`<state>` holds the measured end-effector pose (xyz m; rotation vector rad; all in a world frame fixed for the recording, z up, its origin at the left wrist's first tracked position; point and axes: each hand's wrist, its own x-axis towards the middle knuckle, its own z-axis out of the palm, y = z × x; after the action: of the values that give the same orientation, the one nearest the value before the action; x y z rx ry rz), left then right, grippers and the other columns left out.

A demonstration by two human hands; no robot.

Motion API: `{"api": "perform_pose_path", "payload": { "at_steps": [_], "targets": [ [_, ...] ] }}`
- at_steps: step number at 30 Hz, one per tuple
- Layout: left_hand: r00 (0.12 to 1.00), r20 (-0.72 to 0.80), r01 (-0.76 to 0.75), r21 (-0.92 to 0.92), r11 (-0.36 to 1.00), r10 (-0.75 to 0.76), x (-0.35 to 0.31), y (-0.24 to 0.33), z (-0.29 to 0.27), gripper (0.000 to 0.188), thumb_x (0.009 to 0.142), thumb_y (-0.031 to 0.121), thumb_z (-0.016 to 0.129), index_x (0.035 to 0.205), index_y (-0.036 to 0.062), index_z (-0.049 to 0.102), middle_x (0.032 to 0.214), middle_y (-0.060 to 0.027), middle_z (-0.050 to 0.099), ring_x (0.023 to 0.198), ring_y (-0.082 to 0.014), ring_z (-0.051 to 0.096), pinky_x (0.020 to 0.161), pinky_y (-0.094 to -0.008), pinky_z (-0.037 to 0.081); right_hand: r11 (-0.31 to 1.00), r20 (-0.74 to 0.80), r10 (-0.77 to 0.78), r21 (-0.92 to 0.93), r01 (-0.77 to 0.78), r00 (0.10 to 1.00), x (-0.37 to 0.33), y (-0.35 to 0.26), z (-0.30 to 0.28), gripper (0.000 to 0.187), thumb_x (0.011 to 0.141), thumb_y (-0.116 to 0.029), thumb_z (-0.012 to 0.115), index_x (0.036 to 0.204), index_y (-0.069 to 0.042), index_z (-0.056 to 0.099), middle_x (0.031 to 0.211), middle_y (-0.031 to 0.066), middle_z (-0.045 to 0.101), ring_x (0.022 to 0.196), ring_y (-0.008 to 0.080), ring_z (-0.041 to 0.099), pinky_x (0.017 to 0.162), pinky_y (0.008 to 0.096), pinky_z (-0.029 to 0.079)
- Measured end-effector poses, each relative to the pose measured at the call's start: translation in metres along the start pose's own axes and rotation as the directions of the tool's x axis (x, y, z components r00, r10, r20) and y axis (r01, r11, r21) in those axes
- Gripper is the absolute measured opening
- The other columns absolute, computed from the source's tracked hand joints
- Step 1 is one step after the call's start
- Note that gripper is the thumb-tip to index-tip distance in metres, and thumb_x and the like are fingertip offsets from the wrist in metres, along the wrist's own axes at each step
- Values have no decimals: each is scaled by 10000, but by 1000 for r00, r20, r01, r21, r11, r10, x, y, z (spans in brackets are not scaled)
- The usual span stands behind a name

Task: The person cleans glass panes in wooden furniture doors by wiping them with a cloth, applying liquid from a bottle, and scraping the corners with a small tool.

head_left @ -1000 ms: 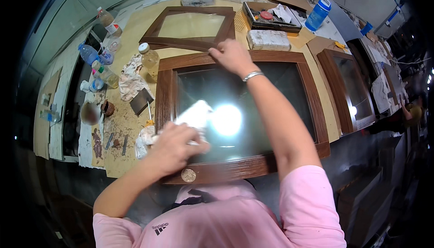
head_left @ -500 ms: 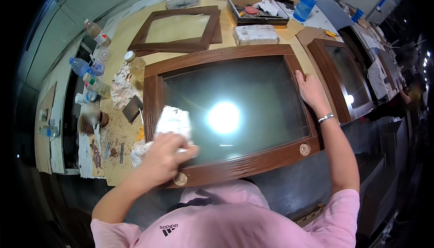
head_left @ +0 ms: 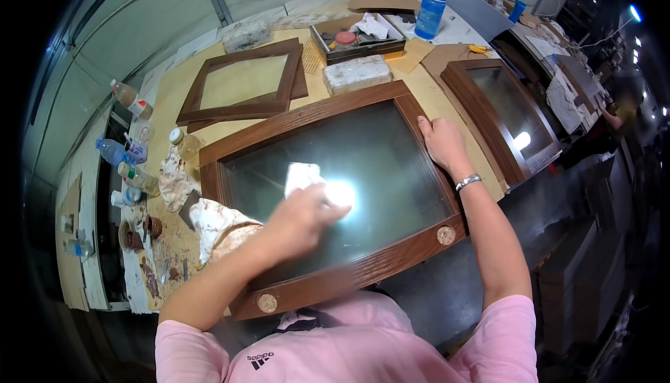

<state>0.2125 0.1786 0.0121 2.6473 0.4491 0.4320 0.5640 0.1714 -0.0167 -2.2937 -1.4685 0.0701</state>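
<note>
A brown wooden door with a glass pane (head_left: 377, 145) lies at the near edge of the workbench. Over the glass, left of the bright reflection, my left hand (head_left: 305, 219) is closed on a folded white cloth (head_left: 301, 175). Around the door's right edge my right hand (head_left: 447, 147) is wrapped, thumb on top of the wood. Two round cork pads, a left one (head_left: 267, 303) and a right one (head_left: 446, 235), sit on the door's near rail. A stained rag (head_left: 218, 224) is bunched by the door's left side, partly behind my left forearm.
Several bottles, among them a yellowish one (head_left: 187, 147), stand at the left. Empty wooden frames (head_left: 283, 90), a wrapped white block (head_left: 358, 74), a tray of odds and ends (head_left: 328, 53) and a blue bottle (head_left: 431, 11) lie farther back. Another glazed door (head_left: 481, 114) is at the right; a person (head_left: 614, 114) stands beyond.
My left hand has moved right and slightly away across the glass with the white cloth. My right hand keeps its grip on the door's edge. The whole view has turned somewhat.
</note>
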Motion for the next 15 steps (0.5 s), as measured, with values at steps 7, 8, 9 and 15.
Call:
{"api": "perform_pose_path", "payload": {
  "at_steps": [7, 8, 9, 15],
  "targets": [
    [866, -444, 320, 144, 936, -228, -7, -104, -42, 474, 802, -159, 596, 1207, 68, 696, 960, -134, 580, 874, -317, 609, 792, -403, 508, 1000, -3, 7, 10, -7, 1000, -7, -17, -4, 605, 1018, -430, 492, 724, 62, 686, 745, 294, 666, 750, 465, 666, 721, 521, 538],
    [896, -407, 279, 201, 939, -179, -4, -105, -39, 494, 797, -167, 594, 1213, 78, 698, 948, -125, 573, 866, -305, 605, 785, -390, 503, 1000, -2, 1, 10, -1, 1000, -7, -17, -4, 604, 1017, -426, 493, 719, 63, 684, 741, 292, 664, 748, 463, 666, 719, 519, 538],
    [921, -366, 237, 258, 937, -132, -3, -106, -38, 514, 791, -174, 591, 1220, 88, 700, 936, -117, 565, 857, -294, 601, 778, -378, 497, 1000, -1, -7, 11, 7, 1000, -7, -18, -4, 603, 1016, -423, 495, 714, 64, 682, 738, 290, 663, 745, 461, 666, 718, 517, 538],
    [947, -322, 140, 370, 919, -15, -1, -107, -42, 483, 703, -161, 593, 1096, 74, 745, 904, -111, 585, 844, -311, 594, 758, -405, 484, 999, 0, 27, 26, -27, 1000, -9, -19, -7, 598, 1013, -413, 494, 708, 65, 684, 735, 286, 662, 736, 447, 667, 715, 505, 540]
  ]
}}
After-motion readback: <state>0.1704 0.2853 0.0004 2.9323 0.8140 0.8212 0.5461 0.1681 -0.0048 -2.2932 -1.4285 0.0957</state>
